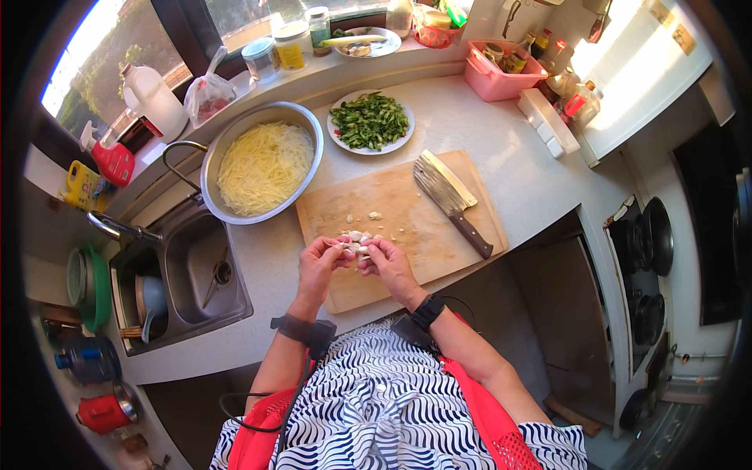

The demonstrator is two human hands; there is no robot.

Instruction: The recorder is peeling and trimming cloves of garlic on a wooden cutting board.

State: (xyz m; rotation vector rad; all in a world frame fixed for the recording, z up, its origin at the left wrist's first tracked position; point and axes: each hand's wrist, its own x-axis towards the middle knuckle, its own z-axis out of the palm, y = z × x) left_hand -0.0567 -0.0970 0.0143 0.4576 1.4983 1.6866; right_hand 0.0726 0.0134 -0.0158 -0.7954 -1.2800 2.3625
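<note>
My left hand [321, 259] and my right hand [385, 263] meet over the near left part of a wooden cutting board [411, 235]. Between the fingertips of both hands are garlic cloves [363, 250] with papery skin, each hand pinching some. More garlic cloves [356, 235] lie on the board just beyond my fingers, and a few loose garlic pieces [374, 215] are scattered farther up. A cleaver [445, 183] with a dark wooden handle rests flat on the board's right side, its handle towards me, apart from my right hand.
Left of the board a metal basin [313, 176] holds pale yellow shreds in water. Behind it stands a white plate [409, 128] of chopped greens. A double sink [194, 288] lies at left. A pink basket [499, 88] of jars sits at the back right, and jars line the windowsill.
</note>
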